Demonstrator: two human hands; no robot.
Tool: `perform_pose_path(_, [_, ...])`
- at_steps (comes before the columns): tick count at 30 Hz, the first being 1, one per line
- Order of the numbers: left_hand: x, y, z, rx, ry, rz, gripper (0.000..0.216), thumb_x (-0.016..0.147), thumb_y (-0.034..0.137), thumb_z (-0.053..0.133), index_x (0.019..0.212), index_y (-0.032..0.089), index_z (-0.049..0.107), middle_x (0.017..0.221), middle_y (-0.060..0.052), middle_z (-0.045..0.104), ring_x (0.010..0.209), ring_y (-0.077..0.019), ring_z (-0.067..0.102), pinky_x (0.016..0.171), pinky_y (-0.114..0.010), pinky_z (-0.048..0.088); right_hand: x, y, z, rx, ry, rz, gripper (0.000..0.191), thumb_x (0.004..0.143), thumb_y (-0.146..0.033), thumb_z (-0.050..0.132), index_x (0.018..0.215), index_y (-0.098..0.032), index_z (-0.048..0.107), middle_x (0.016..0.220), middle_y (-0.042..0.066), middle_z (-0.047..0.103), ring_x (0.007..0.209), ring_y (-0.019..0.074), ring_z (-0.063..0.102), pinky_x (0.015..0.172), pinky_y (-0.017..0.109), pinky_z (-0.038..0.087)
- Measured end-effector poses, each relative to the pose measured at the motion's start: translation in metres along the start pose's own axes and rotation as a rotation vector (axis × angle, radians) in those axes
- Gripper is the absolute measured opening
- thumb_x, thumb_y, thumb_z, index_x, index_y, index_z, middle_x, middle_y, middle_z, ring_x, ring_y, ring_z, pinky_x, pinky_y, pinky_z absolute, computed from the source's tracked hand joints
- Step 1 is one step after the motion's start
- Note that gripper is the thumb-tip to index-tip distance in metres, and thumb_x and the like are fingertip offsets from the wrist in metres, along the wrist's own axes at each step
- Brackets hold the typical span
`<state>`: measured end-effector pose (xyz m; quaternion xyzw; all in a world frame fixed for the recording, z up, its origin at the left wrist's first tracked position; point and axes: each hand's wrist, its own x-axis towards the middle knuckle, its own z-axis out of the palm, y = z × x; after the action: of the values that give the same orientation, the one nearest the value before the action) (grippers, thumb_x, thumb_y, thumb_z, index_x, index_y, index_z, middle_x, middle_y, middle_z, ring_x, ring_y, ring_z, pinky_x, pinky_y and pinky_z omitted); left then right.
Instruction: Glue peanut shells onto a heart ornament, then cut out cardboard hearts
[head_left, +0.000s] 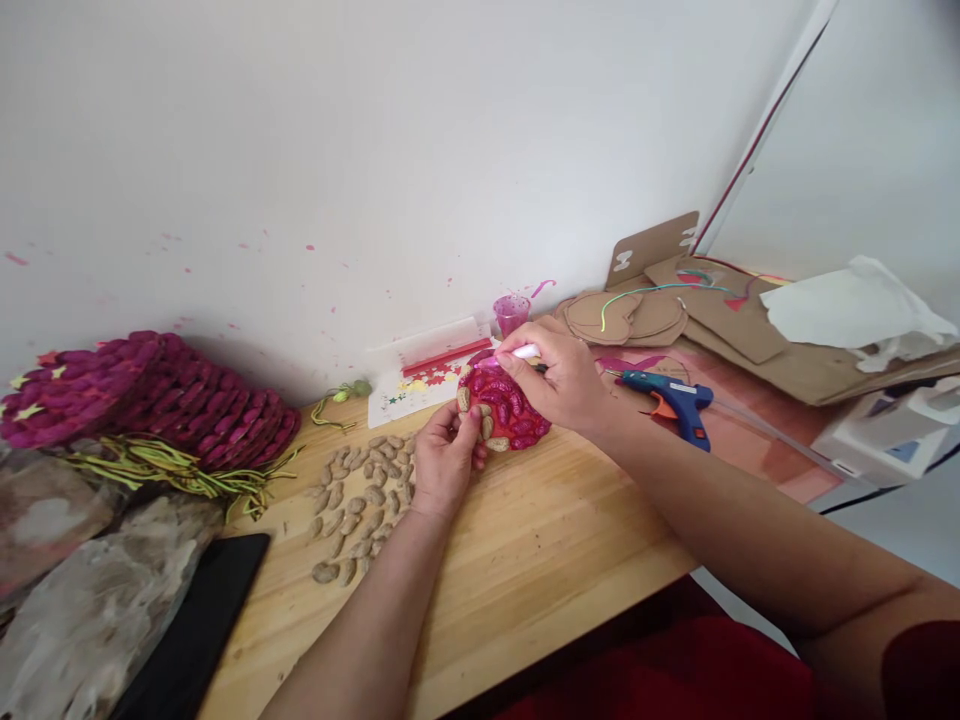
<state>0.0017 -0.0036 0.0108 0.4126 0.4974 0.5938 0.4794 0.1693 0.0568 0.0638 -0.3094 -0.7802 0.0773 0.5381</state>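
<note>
A round disc covered with peanut shells (508, 408), mostly painted pink-red with a few bare tan shells at its left edge, lies on the wooden table (525, 560). My left hand (444, 462) is closed on the disc's left edge, fingers pinching it. My right hand (564, 378) is closed around a thin white-handled brush (525, 352) whose tip rests on the top of the disc.
Several loose unpainted peanut shells (360, 500) lie left of my left hand. A stack of painted pink discs (150, 400) sits far left. A blue glue gun (671, 398), a pink cup (511, 312), cardboard pieces (720, 310) and a black tablet (202, 620) are around.
</note>
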Motion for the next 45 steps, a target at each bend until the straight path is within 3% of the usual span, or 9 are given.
perform_pose_path(10, [0.001,-0.002,-0.001,0.010,-0.011,0.004,0.046,0.070,0.054,0.085,0.093,0.016,0.073,0.060,0.005,0.057,0.039,-0.0058,0.045,0.036,-0.017,0.038,0.001,0.002,-0.001,0.002,0.067,-0.002,0.009,0.096,-0.025,0.061,0.090,-0.021,0.066,0.085,0.005,0.070,0.084,0.0211,0.063,0.078,0.035,0.047])
perform_pose_path(20, [0.001,-0.002,-0.001,-0.001,-0.010,0.014,0.046,0.072,0.053,0.084,0.094,0.015,0.072,0.058,0.005,0.056,0.040,-0.0061,0.045,0.036,-0.017,0.039,0.002,0.009,0.000,0.080,0.100,0.079,0.012,0.096,-0.032,0.062,0.091,-0.021,0.064,0.084,0.003,0.070,0.082,0.0192,0.062,0.077,0.034,0.046])
perform_pose_path(32, [0.002,-0.004,-0.003,0.021,-0.016,-0.007,0.047,0.072,0.053,0.084,0.095,0.015,0.073,0.057,0.005,0.056,0.039,-0.0063,0.045,0.036,-0.017,0.037,0.002,0.002,-0.002,0.002,-0.057,-0.092,0.010,0.098,-0.026,0.059,0.091,-0.022,0.064,0.086,0.005,0.070,0.088,0.0228,0.060,0.081,0.036,0.045])
perform_pose_path(37, [0.002,-0.006,-0.004,-0.003,-0.018,-0.005,0.044,0.073,0.051,0.085,0.095,0.015,0.072,0.057,0.005,0.056,0.039,-0.0057,0.045,0.036,-0.016,0.036,0.003,0.006,-0.002,0.078,0.033,-0.010,0.011,0.099,-0.027,0.057,0.093,-0.021,0.063,0.089,0.005,0.069,0.086,0.0203,0.062,0.080,0.034,0.046])
perform_pose_path(45, [0.004,-0.005,-0.005,-0.081,-0.007,-0.019,0.045,0.070,0.051,0.087,0.093,0.015,0.070,0.056,0.006,0.056,0.039,-0.0056,0.045,0.035,-0.016,0.036,0.001,0.006,0.000,0.065,0.001,0.007,0.013,0.100,-0.028,0.057,0.092,-0.021,0.064,0.086,0.004,0.068,0.084,0.0196,0.061,0.079,0.034,0.046])
